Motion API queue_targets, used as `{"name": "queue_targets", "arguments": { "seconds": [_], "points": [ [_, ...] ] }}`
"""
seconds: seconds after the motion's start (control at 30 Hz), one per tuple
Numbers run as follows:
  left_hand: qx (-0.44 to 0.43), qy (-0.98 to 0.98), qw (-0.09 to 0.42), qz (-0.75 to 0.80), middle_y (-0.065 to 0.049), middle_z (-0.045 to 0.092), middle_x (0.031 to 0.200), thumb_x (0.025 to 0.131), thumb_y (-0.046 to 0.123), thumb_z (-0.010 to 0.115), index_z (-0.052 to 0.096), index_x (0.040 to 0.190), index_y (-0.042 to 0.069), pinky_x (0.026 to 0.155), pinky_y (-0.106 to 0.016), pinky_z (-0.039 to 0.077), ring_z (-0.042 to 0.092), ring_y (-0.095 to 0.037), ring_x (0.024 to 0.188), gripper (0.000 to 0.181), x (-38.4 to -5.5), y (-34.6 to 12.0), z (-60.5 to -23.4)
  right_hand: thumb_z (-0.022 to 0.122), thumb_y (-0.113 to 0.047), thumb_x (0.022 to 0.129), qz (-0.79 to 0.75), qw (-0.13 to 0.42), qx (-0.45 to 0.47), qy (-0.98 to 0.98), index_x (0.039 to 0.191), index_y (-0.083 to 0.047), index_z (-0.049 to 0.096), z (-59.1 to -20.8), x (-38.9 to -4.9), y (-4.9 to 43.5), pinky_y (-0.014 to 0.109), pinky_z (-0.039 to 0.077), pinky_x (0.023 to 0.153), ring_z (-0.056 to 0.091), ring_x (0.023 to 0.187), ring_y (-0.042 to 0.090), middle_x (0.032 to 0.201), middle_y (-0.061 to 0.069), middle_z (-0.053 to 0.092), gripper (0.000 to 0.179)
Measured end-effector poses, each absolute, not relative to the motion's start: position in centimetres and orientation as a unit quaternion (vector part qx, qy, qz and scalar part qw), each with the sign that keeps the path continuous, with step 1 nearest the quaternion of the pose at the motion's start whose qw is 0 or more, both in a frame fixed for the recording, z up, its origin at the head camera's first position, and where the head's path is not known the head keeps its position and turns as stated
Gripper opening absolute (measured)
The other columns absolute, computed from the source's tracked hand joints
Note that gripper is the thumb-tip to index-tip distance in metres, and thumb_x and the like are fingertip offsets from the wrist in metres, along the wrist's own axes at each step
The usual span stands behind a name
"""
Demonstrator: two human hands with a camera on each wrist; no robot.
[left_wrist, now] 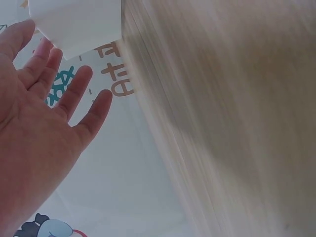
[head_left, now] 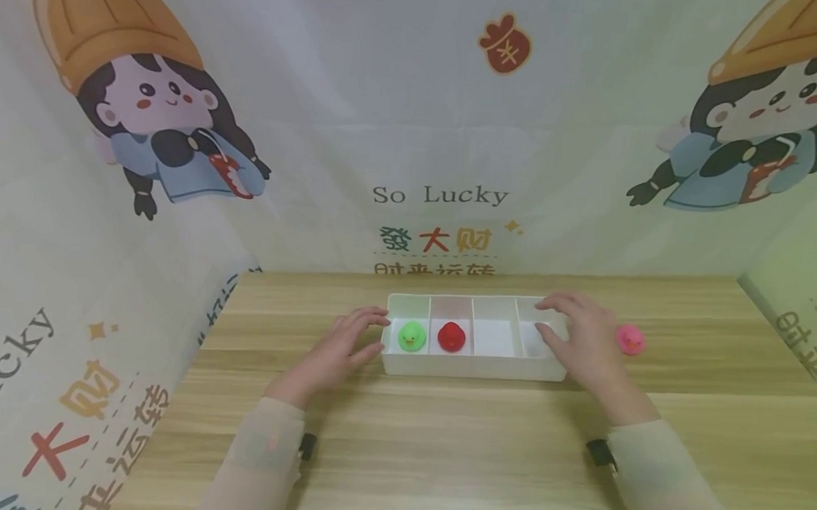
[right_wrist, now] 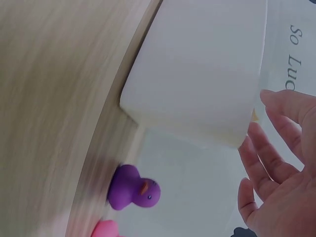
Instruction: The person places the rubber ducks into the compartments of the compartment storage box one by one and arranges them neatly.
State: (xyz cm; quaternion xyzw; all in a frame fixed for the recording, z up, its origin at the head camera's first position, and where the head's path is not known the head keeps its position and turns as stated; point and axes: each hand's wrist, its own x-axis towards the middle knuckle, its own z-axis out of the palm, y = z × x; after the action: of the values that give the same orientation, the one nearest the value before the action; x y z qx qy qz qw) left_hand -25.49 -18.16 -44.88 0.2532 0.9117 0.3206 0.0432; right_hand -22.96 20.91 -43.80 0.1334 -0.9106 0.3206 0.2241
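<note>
A white divided box [head_left: 475,367] lies lengthwise on the table. Its leftmost compartment holds a green rubber duck [head_left: 412,336], and a red one [head_left: 451,337] sits in the compartment beside it. At the box's left end is my left hand [head_left: 329,358], its fingers spread and loosely bent, the fingertips at the end wall. My right hand [head_left: 585,346] is at the right end, thumb and fingers apart over the rim and gripping nothing. A purple rubber duck [right_wrist: 131,187] stands near that end in the right wrist view; the right hand hides it in the head view.
A pink rubber duck [head_left: 631,339] stands on the table to the right of my right hand. Behind the wooden table [head_left: 441,447] and at its sides hangs a printed white cloth [head_left: 332,130] with cartoon figures and lettering.
</note>
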Motion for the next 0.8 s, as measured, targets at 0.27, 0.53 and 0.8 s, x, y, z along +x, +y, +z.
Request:
{"name": "queue_targets", "arguments": {
  "seconds": [0.27, 0.53, 0.8],
  "points": [
    [0.257, 0.911, 0.032, 0.32, -0.011, 0.043, 0.161, 0.102, 0.018, 0.064, 0.054, 0.142, 0.007, 0.125, -0.059, 0.03, 0.035, -0.037, 0.15, 0.042, -25.5, -18.2, -44.9, 0.078, -0.003, 0.087, 0.331, 0.239, 0.112, -0.906, 0.111, -0.005, 0.073, -44.0, -22.7, 22.3, 0.066, 0.038, 0.102, 0.065, 0.089, 0.038, 0.121, 0.02, 0.07, 0.024],
    [0.258, 0.911, 0.028, 0.321, -0.01, 0.044, 0.16, 0.102, 0.017, 0.064, 0.055, 0.141, 0.007, 0.125, -0.058, 0.031, 0.036, -0.037, 0.15, 0.041, -25.4, -18.2, -44.9, 0.075, -0.005, 0.087, 0.317, 0.266, 0.085, -0.906, 0.111, -0.006, 0.073, -44.6, -22.8, 24.3, 0.071, 0.038, 0.104, 0.064, 0.112, 0.046, 0.12, 0.022, 0.071, 0.024],
    [0.256, 0.911, 0.032, 0.323, -0.011, 0.043, 0.161, 0.102, 0.017, 0.064, 0.055, 0.141, 0.007, 0.125, -0.06, 0.03, 0.035, -0.038, 0.15, 0.041, -25.4, -18.0, -44.9, 0.078, -0.003, 0.085, 0.286, 0.247, 0.07, -0.923, 0.113, -0.004, 0.071, -44.4, -22.1, 26.5, 0.074, 0.035, 0.098, 0.06, 0.113, 0.05, 0.123, 0.028, 0.068, 0.028]
  ]
}}
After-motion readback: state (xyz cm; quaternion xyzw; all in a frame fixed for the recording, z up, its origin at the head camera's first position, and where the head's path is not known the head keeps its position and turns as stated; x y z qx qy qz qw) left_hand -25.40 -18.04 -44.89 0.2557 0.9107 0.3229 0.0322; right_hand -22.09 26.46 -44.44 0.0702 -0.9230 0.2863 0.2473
